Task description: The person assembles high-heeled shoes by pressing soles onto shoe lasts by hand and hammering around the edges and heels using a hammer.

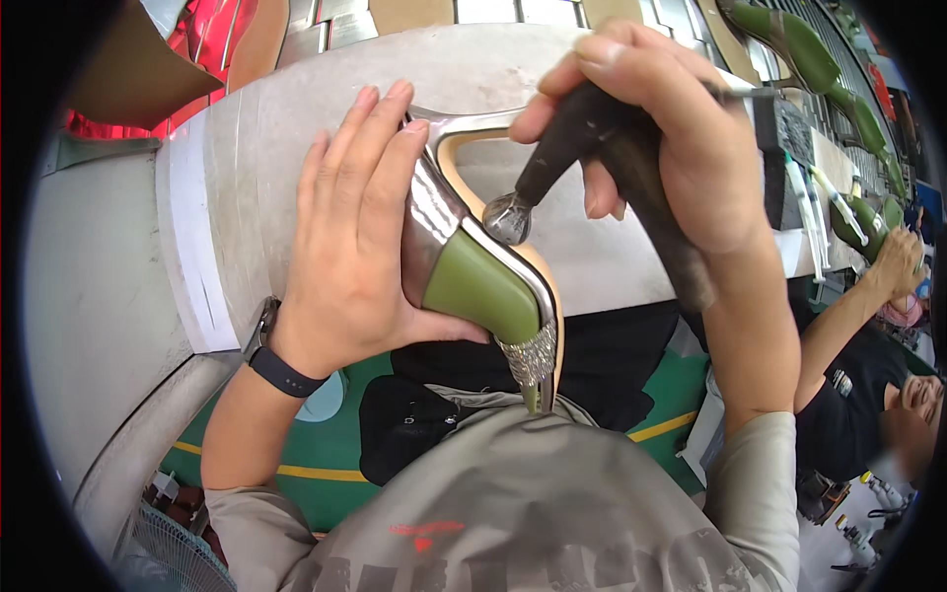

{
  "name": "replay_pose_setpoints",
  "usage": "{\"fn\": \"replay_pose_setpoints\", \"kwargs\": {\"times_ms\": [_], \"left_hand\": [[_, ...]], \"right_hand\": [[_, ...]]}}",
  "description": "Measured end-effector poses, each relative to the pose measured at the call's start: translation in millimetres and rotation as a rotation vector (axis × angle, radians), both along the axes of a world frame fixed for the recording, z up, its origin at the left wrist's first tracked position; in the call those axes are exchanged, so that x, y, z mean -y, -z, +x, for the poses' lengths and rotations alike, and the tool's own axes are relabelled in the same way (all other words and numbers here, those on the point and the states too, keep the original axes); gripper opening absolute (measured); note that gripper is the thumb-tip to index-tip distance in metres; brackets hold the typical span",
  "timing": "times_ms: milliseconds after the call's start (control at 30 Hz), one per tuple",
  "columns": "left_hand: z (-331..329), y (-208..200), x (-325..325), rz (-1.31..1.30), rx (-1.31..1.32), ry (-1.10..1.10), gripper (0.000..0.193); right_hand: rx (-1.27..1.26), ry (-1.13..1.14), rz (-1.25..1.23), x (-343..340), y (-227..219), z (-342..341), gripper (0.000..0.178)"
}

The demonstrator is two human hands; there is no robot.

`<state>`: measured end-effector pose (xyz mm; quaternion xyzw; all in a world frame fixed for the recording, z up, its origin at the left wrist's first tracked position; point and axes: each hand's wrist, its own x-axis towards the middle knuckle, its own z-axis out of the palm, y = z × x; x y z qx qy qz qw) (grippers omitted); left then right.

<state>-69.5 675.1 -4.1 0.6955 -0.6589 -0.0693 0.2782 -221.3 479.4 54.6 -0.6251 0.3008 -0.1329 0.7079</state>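
Where the bench [636, 261] runs up to the person's waist, a shoe [483, 286] lies near its front edge, the narrow end with the glittering band [531, 357] reaching past that edge toward the person's grey shirt [493, 493]. It has a green panel, shiny metallic parts and a beige rim along its right side. The left hand [355, 242] has hold of it from the left: the fingers are stretched nearly straight along the metallic part, while the thumb stands well apart, alongside the green panel. Above the shoe, the right hand [681, 133] has its fingers curled around a dark, bent tool [564, 143]. The tool's rounded metal end is at the shoe's rim; whether it touches cannot be told. A dark watch [281, 372] sits on the left wrist.

Farther out to the right, a dark block [781, 158] and several thin, pale tubes [811, 212] are on the bench. Beyond them, a co-worker [858, 405] in black has a hand by a green object. Green shoe forms [804, 49] lie at upper right, and red shiny material [212, 39] shows at upper left.
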Motion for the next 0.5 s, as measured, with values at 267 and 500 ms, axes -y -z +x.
{"fn": "replay_pose_setpoints", "kwargs": {"times_ms": [267,500], "left_hand": [[-25.4,-12.7,27.0,-0.136,0.183,0.392,0.071],[-30.0,-5.8,23.2,-0.192,0.199,0.277,0.089]], "right_hand": [[0.135,0.284,-0.493,-53.8,-15.5,-113.4,0.033],[0.023,0.418,-0.265,-89.0,-10.6,-84.8,0.037]]}}
